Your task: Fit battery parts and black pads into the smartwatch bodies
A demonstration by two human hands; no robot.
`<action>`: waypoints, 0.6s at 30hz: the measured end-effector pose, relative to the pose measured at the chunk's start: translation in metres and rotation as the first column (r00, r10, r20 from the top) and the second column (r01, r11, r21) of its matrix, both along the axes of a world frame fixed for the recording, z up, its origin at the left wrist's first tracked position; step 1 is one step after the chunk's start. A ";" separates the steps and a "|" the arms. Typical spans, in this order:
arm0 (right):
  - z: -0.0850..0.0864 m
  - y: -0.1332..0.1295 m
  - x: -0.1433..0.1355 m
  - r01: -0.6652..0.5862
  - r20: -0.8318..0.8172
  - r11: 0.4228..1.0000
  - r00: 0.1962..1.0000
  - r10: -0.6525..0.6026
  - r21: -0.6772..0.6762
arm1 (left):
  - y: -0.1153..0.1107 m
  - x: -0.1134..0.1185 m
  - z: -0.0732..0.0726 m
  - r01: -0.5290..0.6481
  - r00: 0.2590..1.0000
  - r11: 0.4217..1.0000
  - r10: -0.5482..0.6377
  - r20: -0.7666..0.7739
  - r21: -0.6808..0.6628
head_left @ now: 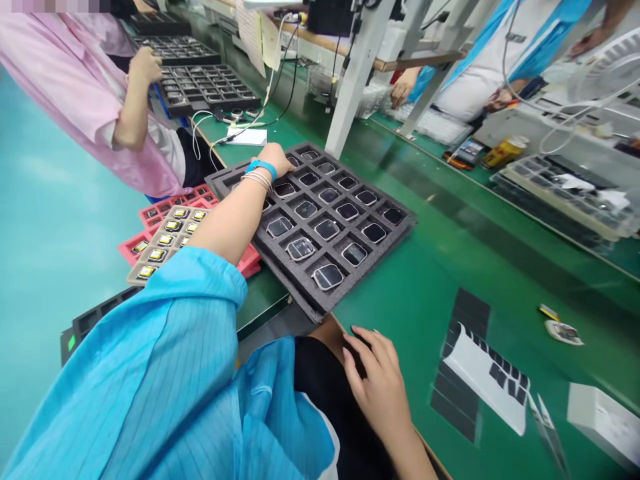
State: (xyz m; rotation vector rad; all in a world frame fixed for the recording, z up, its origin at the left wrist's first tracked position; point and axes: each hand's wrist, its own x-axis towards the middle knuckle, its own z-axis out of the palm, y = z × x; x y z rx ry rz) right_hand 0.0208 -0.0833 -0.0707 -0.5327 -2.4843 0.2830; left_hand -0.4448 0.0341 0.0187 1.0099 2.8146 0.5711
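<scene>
A black foam tray [300, 290] lies at a slant over the table edge, stacked on another. Its square compartments hold several watch cases with dark screens, such as one smartwatch [328, 277] in the near corner. My left hand [274, 159], with a blue band at the wrist, reaches to the tray's far left part. Its fingers are closed down at a compartment, and whatever they grip is hidden. Near the table's front edge rests my right hand [379, 380], empty, fingers apart and below the tray's near corner.
Red trays [131, 247] and a beige tray [163, 240] of watch parts stand left. On the green table [400, 320] lie black adhesive sheets [457, 400], a white sheet [485, 373], tweezers [547, 427] and a white box [603, 423]. Co-workers sit left and opposite.
</scene>
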 end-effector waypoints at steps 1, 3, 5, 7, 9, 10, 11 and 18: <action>0.000 -0.001 0.000 0.000 -0.001 1.000 1.000 0.000 0.001 | -0.001 0.001 0.001 -0.007 1.000 1.000 0.007 0.007 -0.006; 0.001 -0.001 -0.001 -0.005 -0.006 1.000 1.000 0.005 0.003 | -0.004 0.004 0.004 -0.005 1.000 1.000 0.005 0.014 -0.009; 0.002 -0.002 -0.001 -0.009 -0.009 1.000 1.000 0.009 0.006 | -0.006 0.006 0.006 -0.005 1.000 1.000 0.005 0.022 -0.008; 0.003 -0.002 -0.001 -0.007 -0.010 1.000 1.000 0.007 0.010 | -0.007 0.007 0.008 -0.009 1.000 1.000 0.009 0.024 0.000; 0.003 -0.003 -0.001 0.000 -0.012 1.000 1.000 0.000 0.016 | -0.008 0.009 0.009 -0.011 1.000 1.000 0.011 0.025 0.010; 0.003 -0.003 -0.002 0.005 -0.013 1.000 1.000 -0.004 0.018 | -0.008 0.010 0.010 -0.012 1.000 1.000 0.012 0.023 0.014; 0.003 -0.004 -0.002 0.009 -0.015 1.000 1.000 -0.008 0.019 | -0.008 0.011 0.010 -0.013 1.000 1.000 0.013 0.021 0.017; 0.005 -0.002 -0.002 0.008 -0.031 1.000 0.999 -0.008 0.016 | -0.007 0.009 0.008 -0.025 1.000 0.999 0.024 0.020 0.029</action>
